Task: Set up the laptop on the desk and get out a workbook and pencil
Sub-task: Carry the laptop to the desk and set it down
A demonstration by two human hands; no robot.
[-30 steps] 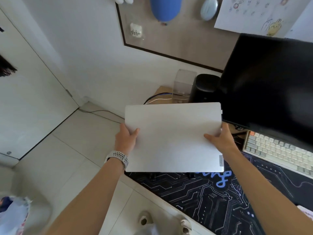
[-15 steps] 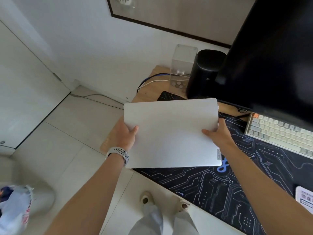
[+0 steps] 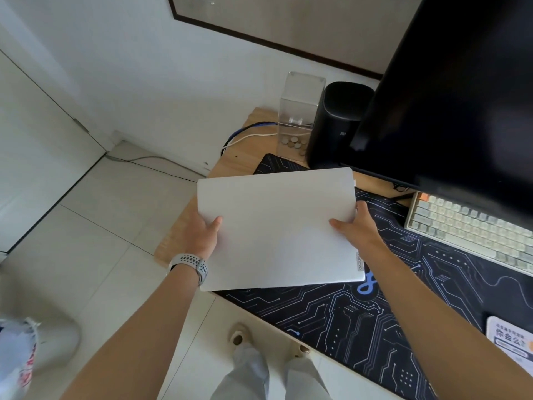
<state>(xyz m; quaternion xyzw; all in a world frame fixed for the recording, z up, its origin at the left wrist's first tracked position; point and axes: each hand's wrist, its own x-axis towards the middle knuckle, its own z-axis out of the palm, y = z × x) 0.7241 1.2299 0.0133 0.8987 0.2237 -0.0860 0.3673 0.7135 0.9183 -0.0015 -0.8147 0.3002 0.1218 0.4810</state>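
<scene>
Both hands clamp the closed laptop by its side edges: the left hand, a watch on its wrist, has its thumb pressed on the lid and fingers hidden beneath, and the right hand pinches the opposite edge the same way. It hangs level over the left end of the desk, partly above the circuit-print mat, whether touching it I cannot tell. To set it down well, keep it flat, lower the far edge short of the coin box, speaker and monitor, left of the keyboard, leaving room for the lid to open.
</scene>
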